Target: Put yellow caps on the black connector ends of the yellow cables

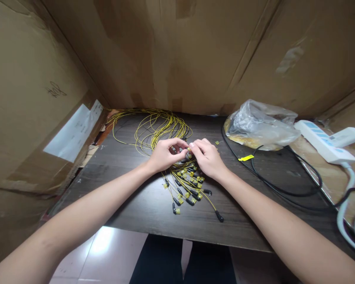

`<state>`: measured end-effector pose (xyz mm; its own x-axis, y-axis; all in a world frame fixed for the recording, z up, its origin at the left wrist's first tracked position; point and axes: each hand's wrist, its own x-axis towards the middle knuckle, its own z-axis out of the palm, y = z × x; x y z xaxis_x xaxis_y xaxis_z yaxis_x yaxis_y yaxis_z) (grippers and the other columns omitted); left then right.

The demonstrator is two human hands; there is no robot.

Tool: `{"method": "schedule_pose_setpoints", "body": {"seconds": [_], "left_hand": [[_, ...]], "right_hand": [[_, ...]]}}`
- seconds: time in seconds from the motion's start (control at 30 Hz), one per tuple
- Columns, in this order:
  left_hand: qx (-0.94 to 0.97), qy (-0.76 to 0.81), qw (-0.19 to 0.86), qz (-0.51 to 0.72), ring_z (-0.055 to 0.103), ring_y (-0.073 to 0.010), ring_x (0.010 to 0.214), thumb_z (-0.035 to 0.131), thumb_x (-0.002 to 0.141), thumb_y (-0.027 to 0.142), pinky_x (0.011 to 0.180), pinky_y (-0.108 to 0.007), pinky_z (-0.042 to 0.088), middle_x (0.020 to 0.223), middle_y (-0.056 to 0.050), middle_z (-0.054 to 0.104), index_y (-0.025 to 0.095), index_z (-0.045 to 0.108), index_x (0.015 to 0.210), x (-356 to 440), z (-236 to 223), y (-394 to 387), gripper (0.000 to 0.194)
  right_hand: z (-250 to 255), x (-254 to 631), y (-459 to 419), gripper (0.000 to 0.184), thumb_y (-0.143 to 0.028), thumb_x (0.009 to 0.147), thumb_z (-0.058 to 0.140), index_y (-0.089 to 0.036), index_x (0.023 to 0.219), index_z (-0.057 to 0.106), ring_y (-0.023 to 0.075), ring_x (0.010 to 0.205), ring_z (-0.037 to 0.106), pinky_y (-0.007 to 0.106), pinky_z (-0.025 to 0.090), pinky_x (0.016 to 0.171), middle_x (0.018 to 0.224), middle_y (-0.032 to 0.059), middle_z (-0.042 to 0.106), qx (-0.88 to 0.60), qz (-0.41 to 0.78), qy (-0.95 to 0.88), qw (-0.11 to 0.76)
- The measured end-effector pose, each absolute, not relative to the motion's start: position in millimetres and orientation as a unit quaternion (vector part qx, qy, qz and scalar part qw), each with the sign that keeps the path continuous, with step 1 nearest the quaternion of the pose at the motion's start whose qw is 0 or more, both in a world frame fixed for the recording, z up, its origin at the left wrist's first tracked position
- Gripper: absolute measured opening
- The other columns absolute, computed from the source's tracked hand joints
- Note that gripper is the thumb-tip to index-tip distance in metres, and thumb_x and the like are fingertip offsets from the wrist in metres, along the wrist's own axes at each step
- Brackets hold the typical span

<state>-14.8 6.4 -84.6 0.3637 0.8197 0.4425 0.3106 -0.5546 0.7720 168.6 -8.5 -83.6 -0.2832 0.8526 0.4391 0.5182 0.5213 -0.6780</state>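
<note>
My left hand (pixel 167 155) is closed over the bundle of thin yellow cables (pixel 162 130), thumb and fingers pinched at a cable end. Right beside it, my right hand (pixel 207 158) pinches a small yellow clear cap (pixel 189 149) at the fingertips; the hands nearly touch. The fingers partly hide what lies between them. Below the hands, several black angled connectors (pixel 194 195) fan out, many with small yellow caps (pixel 178 211) on or beside them. One black connector (pixel 219 216) lies farthest toward the front, with no cap visible.
A clear plastic bag (pixel 263 122) with yellow pieces inside stands at the back right. Beside it are a white power strip (pixel 325 142) and a black cable (pixel 272 183) with a yellow tag (pixel 246 157). A loose yellow cap (pixel 217 142) lies behind my right hand. Cardboard walls (pixel 171 55) enclose the dark table (pixel 130 209).
</note>
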Motion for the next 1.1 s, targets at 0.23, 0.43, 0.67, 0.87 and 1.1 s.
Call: {"method": "schedule_pose_setpoints", "body": {"seconds": [0.23, 0.43, 0.67, 0.87, 1.1], "left_hand": [[0.771, 0.375, 0.296, 0.421, 0.057, -0.0087, 0.058, 0.068, 0.081, 0.025, 0.053, -0.018, 0.045, 0.072, -0.002, 0.069, 0.013, 0.074, 0.090, -15.6, -81.3, 4.8, 0.015], [0.777, 0.371, 0.293, 0.416, 0.056, -0.0085, 0.057, 0.068, 0.081, 0.024, 0.054, -0.019, 0.046, 0.071, -0.002, 0.069, 0.013, 0.074, 0.091, -16.0, -80.6, 4.1, 0.016], [0.777, 0.372, 0.288, 0.417, 0.057, -0.0084, 0.058, 0.068, 0.083, 0.025, 0.055, -0.018, 0.046, 0.072, -0.002, 0.070, 0.013, 0.074, 0.092, -16.6, -81.2, 3.9, 0.016], [0.770, 0.385, 0.290, 0.419, 0.058, -0.0088, 0.059, 0.069, 0.084, 0.026, 0.056, -0.019, 0.046, 0.076, -0.002, 0.072, 0.014, 0.075, 0.094, -17.4, -81.1, 4.3, 0.017], [0.766, 0.396, 0.276, 0.425, 0.058, -0.0084, 0.058, 0.069, 0.083, 0.023, 0.057, -0.020, 0.047, 0.079, -0.003, 0.075, 0.016, 0.077, 0.092, -17.6, -80.5, 4.2, 0.013]], "right_hand": [[-83.8, 169.8, -8.8, 0.014, -0.026, 0.090, 0.052, -0.022, 0.078, 0.057, 0.0212, 0.079, 0.052, 0.035, 0.041, 0.074, 0.079, 0.0034, 0.063, -0.434, 0.218, -0.766, 0.422], [-84.0, 168.8, -8.1, 0.030, -0.031, 0.097, 0.045, -0.023, 0.069, 0.052, 0.0214, 0.077, 0.050, 0.036, 0.040, 0.073, 0.070, 0.0033, 0.060, -0.441, 0.212, -0.770, 0.410], [-84.1, 168.6, -8.9, 0.031, -0.033, 0.097, 0.046, -0.022, 0.069, 0.052, 0.0214, 0.077, 0.050, 0.035, 0.040, 0.071, 0.069, 0.0031, 0.058, -0.438, 0.221, -0.770, 0.407], [-84.0, 168.7, -10.1, 0.020, -0.031, 0.096, 0.049, -0.022, 0.079, 0.058, 0.0217, 0.080, 0.053, 0.035, 0.041, 0.073, 0.078, 0.0041, 0.062, -0.439, 0.216, -0.762, 0.425], [-86.1, 169.6, -9.0, 0.010, -0.027, 0.091, 0.055, -0.022, 0.084, 0.061, 0.0219, 0.082, 0.054, 0.035, 0.043, 0.073, 0.083, 0.0041, 0.064, -0.438, 0.225, -0.756, 0.431]]}}
